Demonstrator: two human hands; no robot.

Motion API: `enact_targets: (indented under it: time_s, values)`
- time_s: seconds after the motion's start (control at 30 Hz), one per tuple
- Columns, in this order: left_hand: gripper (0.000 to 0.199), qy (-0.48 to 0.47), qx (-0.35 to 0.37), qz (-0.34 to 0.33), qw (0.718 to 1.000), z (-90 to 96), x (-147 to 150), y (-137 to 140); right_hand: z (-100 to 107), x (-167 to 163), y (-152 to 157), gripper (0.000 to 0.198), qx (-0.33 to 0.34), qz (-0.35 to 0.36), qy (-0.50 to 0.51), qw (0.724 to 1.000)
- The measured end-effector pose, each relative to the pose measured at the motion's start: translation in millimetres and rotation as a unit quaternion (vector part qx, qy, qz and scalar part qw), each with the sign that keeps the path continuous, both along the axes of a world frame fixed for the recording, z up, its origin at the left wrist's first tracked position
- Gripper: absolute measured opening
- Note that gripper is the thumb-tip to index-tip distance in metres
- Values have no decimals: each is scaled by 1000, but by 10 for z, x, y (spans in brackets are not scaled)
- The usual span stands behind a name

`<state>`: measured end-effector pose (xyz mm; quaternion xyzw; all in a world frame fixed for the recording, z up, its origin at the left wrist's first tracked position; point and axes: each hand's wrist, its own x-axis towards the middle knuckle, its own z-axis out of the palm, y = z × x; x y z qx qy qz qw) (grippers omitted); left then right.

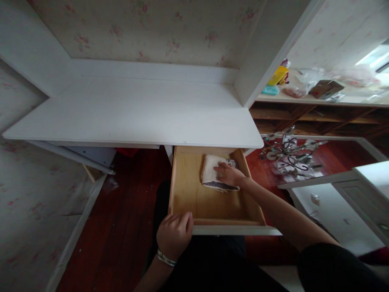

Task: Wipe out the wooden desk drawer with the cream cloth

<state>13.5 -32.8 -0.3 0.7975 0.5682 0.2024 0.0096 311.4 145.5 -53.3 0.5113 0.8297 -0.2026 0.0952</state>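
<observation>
The right hand [228,173] lies flat, fingers spread a little, pressed on top of a folded cloth [214,173] inside an open wooden drawer [194,194]. The cloth sits in the far right part of the drawer, its dark-edged fold showing just under and to the near side of the palm. The drawer's right wall runs just beside the wrist, and the forearm crosses over that wall on its way back to the body.

The left hand [174,235] is curled with the fingers together over the drawer's white front edge [237,230], at its left end; a bracelet [165,258] circles the wrist. Whether the fingertips grip under the edge cannot be told. Between the two hands the drawer's bare wooden floor is open.

Beyond the right hand the white desk top [133,113] overhangs the back of the drawer, so the rear of the drawer is hidden. To the right of the right arm a metal candle-holder-like ornament [288,156] lies on the red floor [121,202], well apart from the drawer, with a white cabinet [334,207] nearer the elbow. Farther right and above, a shelf [319,99] carries a yellow bottle [278,75] and a brown box [326,88].
</observation>
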Motion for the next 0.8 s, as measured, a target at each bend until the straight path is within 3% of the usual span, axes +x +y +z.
enact_targets:
  time_s: [0.17,0.37,0.63,0.8]
  values:
    - [24,2,-13,-2,1000,14,5,4,65,136,-499,52,-16,42,30,999]
    - [24,9,-12,-5,1000,40,10,10,162,108,-927,57,-70,28,28,997]
    - [24,12,-13,-3,1000,33,10,14,233,-79,-923,62,-86,14,25,996]
    - [22,5,-16,-1,1000,33,18,13,239,-488,-846,65,-59,40,34,997]
